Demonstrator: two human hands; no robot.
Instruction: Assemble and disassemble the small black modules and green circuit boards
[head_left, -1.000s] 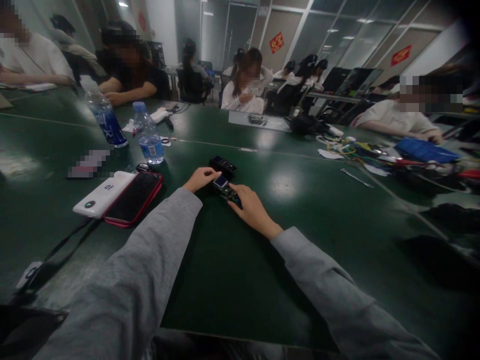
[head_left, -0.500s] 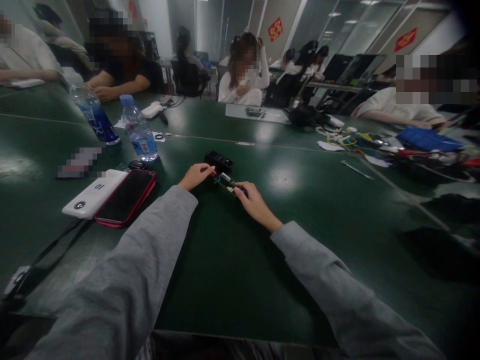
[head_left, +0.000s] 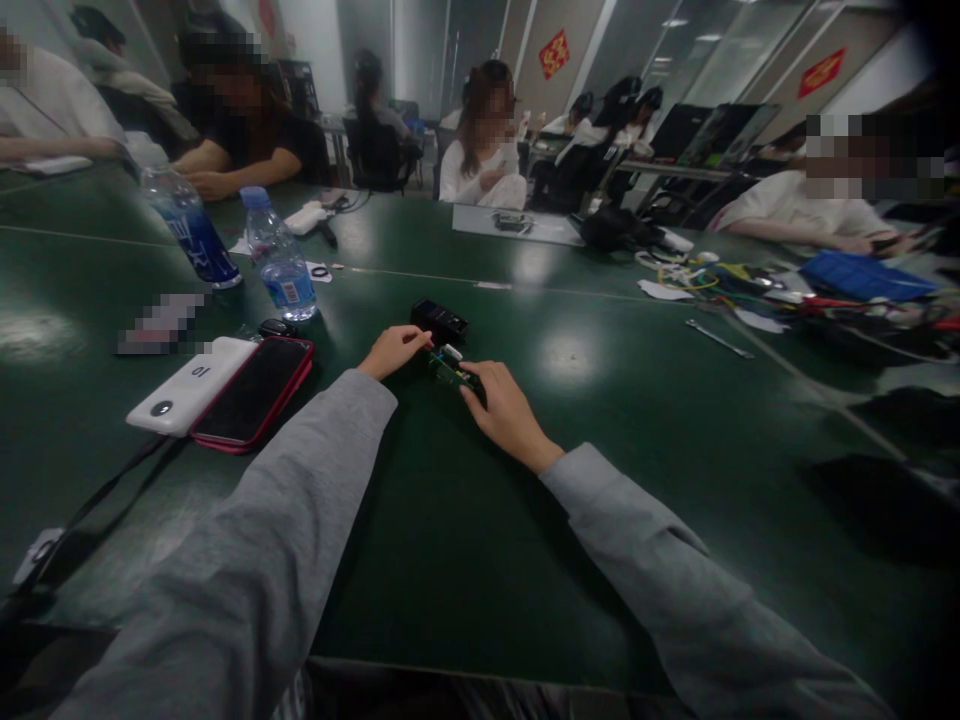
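A small green circuit board with a white part and some yellow and blue parts on it lies between my hands, low over the table. My right hand is closed on its near right end, thumb below and fingers across the top. At the far left end, my left hand pinches with thumb and forefinger at the board's edge; the exact contact there is too small to see. Just behind the board rests a black box-shaped case, close to my left fingertips.
To my left are a red-cased phone, a white power bank, a clear water bottle and a blue-labelled bottle. A wrench and tangled cables lie to the right. Several people sit around.
My right hand has shifted its grip slightly on the board, its fingers now reaching further over the top. My left hand stays nearly in place. The case has not moved.
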